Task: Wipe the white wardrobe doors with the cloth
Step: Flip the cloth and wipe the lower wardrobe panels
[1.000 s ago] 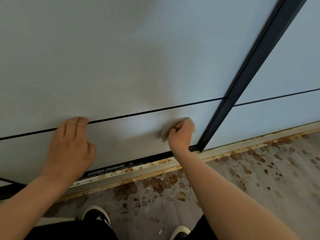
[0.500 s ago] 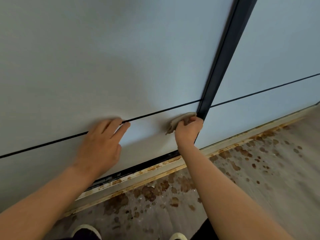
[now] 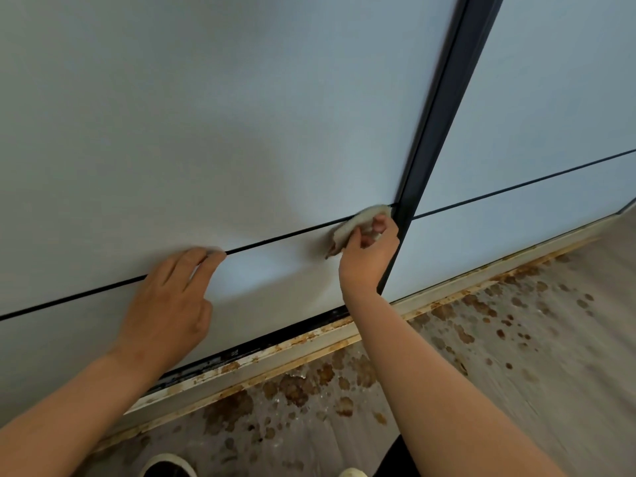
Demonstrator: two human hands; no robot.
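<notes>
While right hand [image 3: 366, 259] pinches crumpled beige cloth [image 3: 358, 225] against smooth white door [image 3: 241, 115], left hand [image 3: 172, 304] flat, fingers unclenched

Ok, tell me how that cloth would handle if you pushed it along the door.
The cloth probably is soft and floppy: it bunches and folds under the right hand. It looks light, held by fingertips alone. It would likely slide easily, since the white door looks smooth.
</notes>
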